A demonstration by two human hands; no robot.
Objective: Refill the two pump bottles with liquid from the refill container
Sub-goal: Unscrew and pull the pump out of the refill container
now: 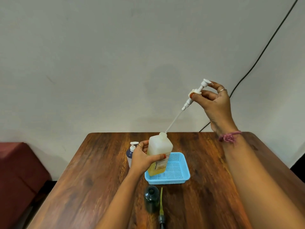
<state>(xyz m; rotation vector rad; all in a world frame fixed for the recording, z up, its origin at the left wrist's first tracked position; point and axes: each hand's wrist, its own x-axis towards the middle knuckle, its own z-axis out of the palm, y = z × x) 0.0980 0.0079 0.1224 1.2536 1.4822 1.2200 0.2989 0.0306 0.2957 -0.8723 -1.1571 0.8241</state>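
Observation:
My left hand [142, 158] grips a square translucent refill container [159, 152] with yellow liquid in its lower part, tilted over the blue basket [179, 176]. My right hand [214, 103] holds a white pump head [197, 90] high up; its long dip tube [173, 121] slants down, its tip at the container's open neck. A dark green bottle [151, 198] stands uncapped near me, with its pump and yellowish tube [161, 207] lying on the table beside it. A white and dark blue pump bottle [131, 153] stands behind my left hand, partly hidden.
The wooden table [206, 187] ends close behind the bottles against a grey wall. A black cable [257, 61] runs down the wall at the right. A dark red seat [18, 166] sits left of the table.

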